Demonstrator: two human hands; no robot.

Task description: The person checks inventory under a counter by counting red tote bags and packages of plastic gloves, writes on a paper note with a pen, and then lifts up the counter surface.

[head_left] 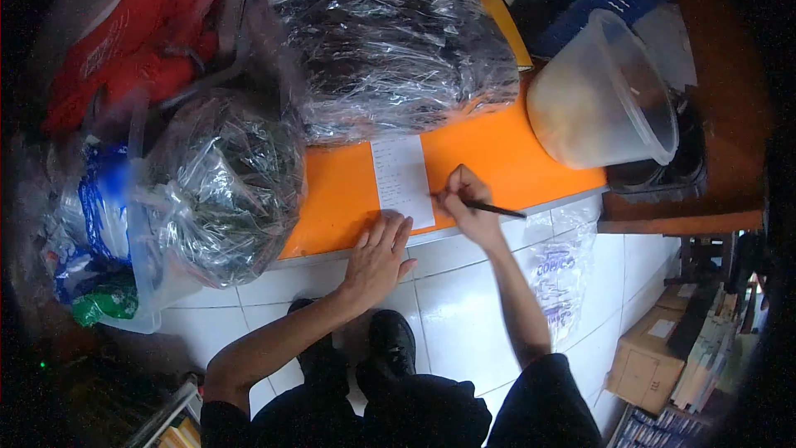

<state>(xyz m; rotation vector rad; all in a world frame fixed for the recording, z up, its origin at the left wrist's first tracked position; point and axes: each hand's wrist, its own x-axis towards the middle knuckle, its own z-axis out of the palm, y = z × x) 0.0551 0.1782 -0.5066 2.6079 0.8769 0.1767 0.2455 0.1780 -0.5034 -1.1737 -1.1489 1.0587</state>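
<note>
A white sheet of paper (402, 178) with lines of handwriting lies on the orange tabletop (336, 199), reaching its front edge. My left hand (376, 259) rests flat at the sheet's lower left corner, fingers stretched out and a little apart. My right hand (468, 206) is closed around a dark pen (496, 209), at the sheet's right edge. The pen's back end points to the right. Its tip is hidden by the fingers, so I cannot tell if it touches the paper.
Behind the paper sits a large plastic-wrapped dark bundle (390, 50). A translucent bucket (580, 99) lies tilted at the right. Clear plastic bags (224, 191) and red cloth (133, 58) fill the left. On the tiled floor are a printed plastic bag (562, 278) and a cardboard box (651, 357).
</note>
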